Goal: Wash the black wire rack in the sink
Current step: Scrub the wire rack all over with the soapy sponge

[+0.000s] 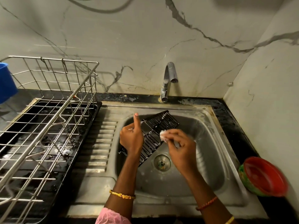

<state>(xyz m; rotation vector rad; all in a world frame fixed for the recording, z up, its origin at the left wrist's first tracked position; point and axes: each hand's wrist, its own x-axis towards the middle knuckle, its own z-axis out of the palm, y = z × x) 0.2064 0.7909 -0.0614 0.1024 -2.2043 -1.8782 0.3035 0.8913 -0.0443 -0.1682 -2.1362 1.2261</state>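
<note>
The black wire rack (pixel 159 125) is held tilted over the steel sink (pixel 208 126), with white suds on its bars. My left hand (pixel 131 137) grips the rack's left edge, its thumb sticking up. My right hand (pixel 180 143) pinches a small soapy white scrubber (pixel 163 135) and presses it against the rack's right side. The sink drain (pixel 162 162) lies just below the rack's lower end.
A tap (pixel 169 78) stands behind the basin with no water running. A steel dish basket (pixel 48 110) on a black tray (pixel 80 143) fills the left counter. A blue container (pixel 6 83) sits far left. A red and green bowl (pixel 263 177) rests at the sink's right edge.
</note>
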